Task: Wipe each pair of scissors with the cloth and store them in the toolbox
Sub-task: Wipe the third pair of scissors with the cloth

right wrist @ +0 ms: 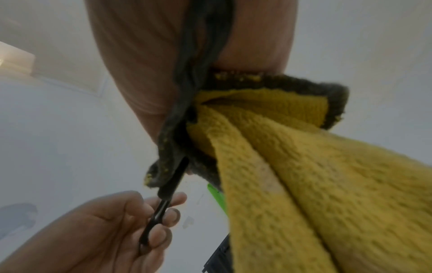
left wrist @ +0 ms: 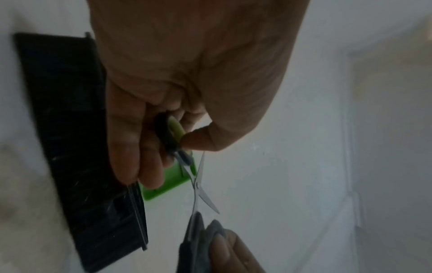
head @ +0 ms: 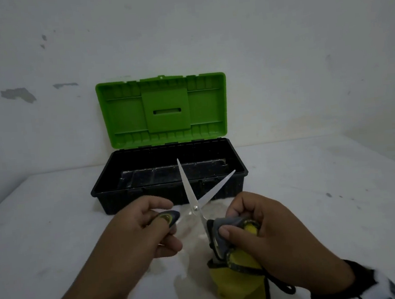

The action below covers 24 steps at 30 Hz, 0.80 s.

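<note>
A pair of scissors (head: pixel 195 207) with silver blades spread in a V is held over the white table, tips pointing at the toolbox (head: pixel 168 187). My left hand (head: pixel 155 225) grips one dark, yellow-lined handle ring (left wrist: pixel 171 133). My right hand (head: pixel 253 216) holds the yellow and grey cloth (head: pixel 238 282) bunched around the other handle. The rest of the cloth (right wrist: pixel 292 166) hangs below my right palm. The toolbox is black, its inside looks bare, and its green lid (head: pixel 163 109) stands up against the wall.
The white table (head: pixel 55 235) stretches out on both sides of the toolbox, with a few dark specks at the right. A scuffed white wall (head: pixel 302 43) rises directly behind the box. A black cord (head: pixel 282 285) hangs at my right wrist.
</note>
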Available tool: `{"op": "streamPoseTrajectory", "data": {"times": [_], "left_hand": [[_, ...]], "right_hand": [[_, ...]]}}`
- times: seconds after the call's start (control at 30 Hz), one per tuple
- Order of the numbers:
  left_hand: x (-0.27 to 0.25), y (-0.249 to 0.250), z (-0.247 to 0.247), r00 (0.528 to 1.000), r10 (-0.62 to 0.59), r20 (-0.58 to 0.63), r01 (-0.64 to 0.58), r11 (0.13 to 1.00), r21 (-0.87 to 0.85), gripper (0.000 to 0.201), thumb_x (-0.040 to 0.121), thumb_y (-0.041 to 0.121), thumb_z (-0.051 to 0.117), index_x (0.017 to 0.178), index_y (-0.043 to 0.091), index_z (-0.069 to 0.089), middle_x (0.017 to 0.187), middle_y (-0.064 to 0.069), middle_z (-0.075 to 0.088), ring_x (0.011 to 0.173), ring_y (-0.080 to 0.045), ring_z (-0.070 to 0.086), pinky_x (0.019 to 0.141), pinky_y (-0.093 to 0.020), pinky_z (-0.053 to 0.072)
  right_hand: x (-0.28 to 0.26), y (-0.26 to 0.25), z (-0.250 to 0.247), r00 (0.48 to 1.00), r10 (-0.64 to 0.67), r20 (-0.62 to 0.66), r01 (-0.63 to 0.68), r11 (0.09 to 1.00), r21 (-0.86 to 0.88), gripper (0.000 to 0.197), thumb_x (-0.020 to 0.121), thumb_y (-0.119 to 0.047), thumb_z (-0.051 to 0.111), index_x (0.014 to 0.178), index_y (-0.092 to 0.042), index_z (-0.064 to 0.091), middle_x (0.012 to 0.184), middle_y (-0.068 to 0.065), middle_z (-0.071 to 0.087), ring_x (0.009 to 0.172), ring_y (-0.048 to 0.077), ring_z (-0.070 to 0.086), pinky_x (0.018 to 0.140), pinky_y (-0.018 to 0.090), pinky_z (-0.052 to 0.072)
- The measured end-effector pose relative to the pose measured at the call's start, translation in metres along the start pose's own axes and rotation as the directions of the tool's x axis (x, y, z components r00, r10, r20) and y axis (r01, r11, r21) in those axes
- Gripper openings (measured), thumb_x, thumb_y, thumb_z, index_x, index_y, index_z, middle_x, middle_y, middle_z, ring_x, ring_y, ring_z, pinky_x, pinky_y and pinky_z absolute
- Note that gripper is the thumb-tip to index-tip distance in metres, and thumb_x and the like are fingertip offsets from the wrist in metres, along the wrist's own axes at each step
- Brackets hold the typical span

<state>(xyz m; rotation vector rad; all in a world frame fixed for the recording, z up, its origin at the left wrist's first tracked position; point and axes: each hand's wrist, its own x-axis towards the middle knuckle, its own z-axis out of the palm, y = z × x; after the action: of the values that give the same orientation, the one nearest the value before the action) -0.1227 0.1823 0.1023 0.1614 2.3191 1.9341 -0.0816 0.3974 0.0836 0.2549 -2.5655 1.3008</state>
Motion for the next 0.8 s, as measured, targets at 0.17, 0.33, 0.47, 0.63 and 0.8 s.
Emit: {"op": "streamPoseTrajectory", "data": {"times": [0.17, 0.33, 0.47, 0.63, 0.8], "left_hand": [[-0.007, 0.008, 0.011, 0.96, 0.278, -0.02, -0.244, 0.874, 0.421, 0.022, 0.074, 0.046, 0.074, 0.075, 0.029, 0.06, 0.063, 0.006, 0.061, 0.053, -0.007, 0.054, 0.046, -0.019, 0.043], [-0.009, 0.013, 0.02, 0.918, 0.37, -0.144, -0.253, 0.825, 0.506, 0.051, 0.045, 0.065, 0.081, 0.067, 0.029, 0.052, 0.052, 0.007, 0.049, 0.05, -0.004, 0.048, 0.048, -0.017, 0.033], [-0.011, 0.013, 0.023, 0.889, 0.433, -0.149, -0.286, 0.779, 0.559, 0.054, 0.042, 0.068, 0.08, 0.066, 0.03, 0.05, 0.049, 0.008, 0.046, 0.047, -0.004, 0.045, 0.045, -0.015, 0.029], [-0.015, 0.01, 0.035, 0.856, 0.503, -0.122, -0.328, 0.71, 0.623, 0.049, 0.046, 0.06, 0.084, 0.068, 0.031, 0.05, 0.056, 0.015, 0.05, 0.052, 0.0, 0.049, 0.043, -0.013, 0.031], [-0.015, 0.005, 0.035, 0.795, 0.599, -0.095, -0.383, 0.618, 0.686, 0.049, 0.048, 0.056, 0.083, 0.07, 0.024, 0.054, 0.06, 0.013, 0.053, 0.049, -0.003, 0.049, 0.046, -0.009, 0.033]], "right_hand": [[-0.003, 0.0, -0.001, 1.0, -0.025, -0.005, 0.025, 0.998, 0.051, 0.014, 0.084, -0.027, 0.074, 0.079, -0.028, 0.061, 0.08, -0.005, 0.068, 0.072, 0.011, 0.063, 0.06, 0.018, 0.048], [-0.009, -0.003, -0.01, 1.0, 0.001, -0.002, -0.001, 0.989, 0.15, 0.009, 0.085, -0.026, 0.071, 0.079, -0.025, 0.064, 0.072, -0.004, 0.067, 0.059, 0.006, 0.06, 0.051, 0.015, 0.044], [-0.007, -0.007, -0.02, 0.972, 0.057, -0.226, -0.011, 0.98, 0.201, 0.008, 0.079, -0.029, 0.072, 0.076, -0.023, 0.069, 0.069, -0.005, 0.068, 0.057, 0.005, 0.061, 0.049, 0.013, 0.045], [-0.002, -0.02, -0.005, 0.952, 0.082, -0.296, -0.035, 0.986, 0.162, 0.012, 0.077, -0.031, 0.078, 0.072, -0.023, 0.069, 0.069, -0.009, 0.071, 0.062, 0.004, 0.066, 0.053, 0.015, 0.051], [0.003, -0.016, 0.006, 0.899, 0.193, -0.393, -0.137, 0.977, 0.166, 0.025, 0.073, -0.041, 0.079, 0.064, -0.022, 0.066, 0.064, -0.009, 0.07, 0.056, 0.005, 0.065, 0.049, 0.015, 0.051]]}}
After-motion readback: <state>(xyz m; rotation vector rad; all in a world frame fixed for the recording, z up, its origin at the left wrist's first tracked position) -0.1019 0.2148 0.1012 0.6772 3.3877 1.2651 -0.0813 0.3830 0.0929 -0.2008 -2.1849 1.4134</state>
